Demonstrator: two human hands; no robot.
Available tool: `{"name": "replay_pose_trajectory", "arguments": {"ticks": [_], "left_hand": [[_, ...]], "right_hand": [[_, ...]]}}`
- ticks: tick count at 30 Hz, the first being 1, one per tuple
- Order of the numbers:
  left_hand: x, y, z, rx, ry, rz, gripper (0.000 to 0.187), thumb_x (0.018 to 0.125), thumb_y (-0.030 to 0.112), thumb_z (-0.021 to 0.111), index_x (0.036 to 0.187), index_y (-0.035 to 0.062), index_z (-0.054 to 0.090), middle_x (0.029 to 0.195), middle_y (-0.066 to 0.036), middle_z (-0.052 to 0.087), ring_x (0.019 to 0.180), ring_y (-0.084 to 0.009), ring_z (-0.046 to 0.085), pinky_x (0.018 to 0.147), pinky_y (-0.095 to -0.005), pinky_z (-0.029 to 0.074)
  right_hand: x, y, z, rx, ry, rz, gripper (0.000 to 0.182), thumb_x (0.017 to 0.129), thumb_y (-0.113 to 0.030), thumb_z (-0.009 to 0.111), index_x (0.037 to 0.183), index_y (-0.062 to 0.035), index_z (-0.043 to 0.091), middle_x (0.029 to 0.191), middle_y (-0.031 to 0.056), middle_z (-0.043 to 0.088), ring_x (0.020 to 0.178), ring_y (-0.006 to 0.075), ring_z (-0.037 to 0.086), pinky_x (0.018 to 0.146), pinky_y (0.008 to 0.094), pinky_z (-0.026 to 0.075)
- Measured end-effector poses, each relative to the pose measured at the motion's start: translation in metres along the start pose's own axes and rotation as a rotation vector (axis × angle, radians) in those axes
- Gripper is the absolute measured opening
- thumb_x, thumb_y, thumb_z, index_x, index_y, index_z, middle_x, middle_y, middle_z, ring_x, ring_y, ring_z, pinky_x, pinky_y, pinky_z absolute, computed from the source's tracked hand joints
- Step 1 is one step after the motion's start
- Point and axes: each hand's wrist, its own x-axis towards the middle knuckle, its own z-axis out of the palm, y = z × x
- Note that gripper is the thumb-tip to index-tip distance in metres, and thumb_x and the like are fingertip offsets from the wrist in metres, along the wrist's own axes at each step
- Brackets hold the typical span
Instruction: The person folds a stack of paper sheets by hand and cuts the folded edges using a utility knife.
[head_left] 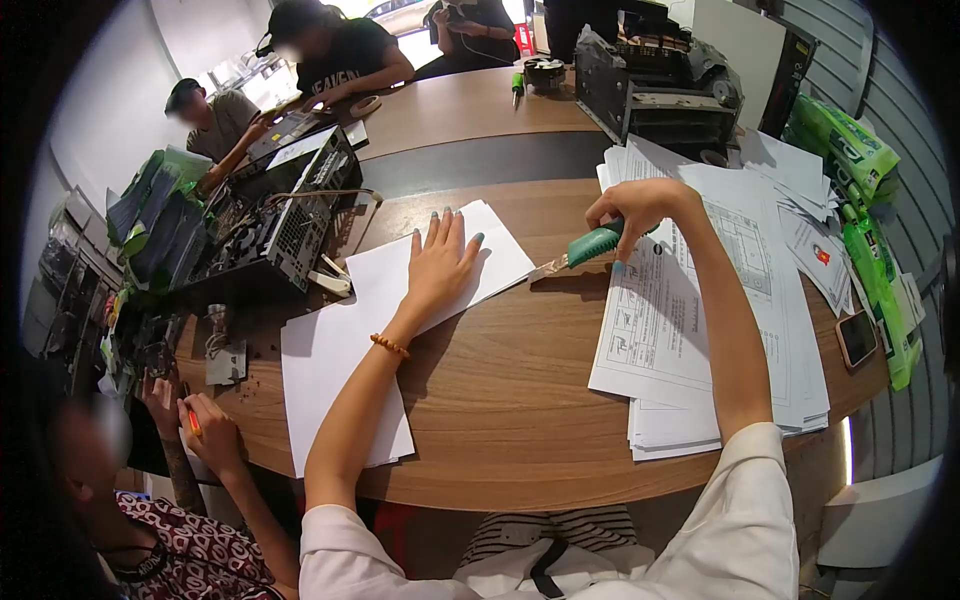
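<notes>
My left hand lies flat with fingers spread on a stack of blank white paper and wears a beaded bracelet. Under its wrist, more blank sheets extend toward the near table edge. My right hand grips a green utility knife, its blade pointing left, right at the paper's right corner. Beneath my right forearm, a thick pile of printed sheets covers the right side of the table.
On the left stands an open computer case; a co-worker's hands hold an orange tool near it. A disassembled machine, a green screwdriver and a fan are at the back. A phone lies at the right edge. Other people sit across.
</notes>
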Motion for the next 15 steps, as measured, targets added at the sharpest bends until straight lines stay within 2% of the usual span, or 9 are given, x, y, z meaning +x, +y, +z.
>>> {"name": "replay_pose_trajectory", "arguments": {"ticks": [10, 13, 15], "left_hand": [[0.0007, -0.0008, 0.0007, 0.057, -0.017, -0.002, 0.061, 0.090, 0.043, 0.033, 0.135, 0.0022, 0.026, 0.141, -0.017, 0.023, 0.132, -0.0305, 0.020, 0.105, -0.0471, 0.016], [0.0013, -0.0020, 0.0019, 0.050, -0.017, 0.000, 0.060, 0.090, 0.042, 0.033, 0.135, 0.0022, 0.026, 0.141, -0.017, 0.023, 0.132, -0.0308, 0.020, 0.105, -0.0476, 0.017], [0.0007, -0.0023, 0.0026, 0.037, -0.006, 0.006, 0.061, 0.091, 0.044, 0.028, 0.134, 0.0005, 0.027, 0.141, -0.016, 0.025, 0.132, -0.0297, 0.019, 0.106, -0.0468, 0.013]], "right_hand": [[-0.0024, -0.0011, 0.0008, -0.002, 0.036, -0.023, 0.039, 0.050, -0.019, 0.082, 0.080, -0.0091, 0.060, 0.070, 0.0010, 0.057, 0.064, 0.0173, 0.054, 0.053, 0.0316, 0.037], [-0.0031, -0.0037, 0.0007, -0.015, 0.028, 0.039, 0.039, 0.050, -0.020, 0.082, 0.080, -0.0097, 0.060, 0.070, 0.0008, 0.057, 0.063, 0.0169, 0.054, 0.053, 0.0314, 0.037], [-0.0035, -0.0044, 0.0001, -0.017, 0.033, 0.046, 0.038, 0.050, -0.020, 0.082, 0.079, -0.0102, 0.060, 0.069, 0.0004, 0.056, 0.062, 0.0165, 0.053, 0.053, 0.0310, 0.036]]}}
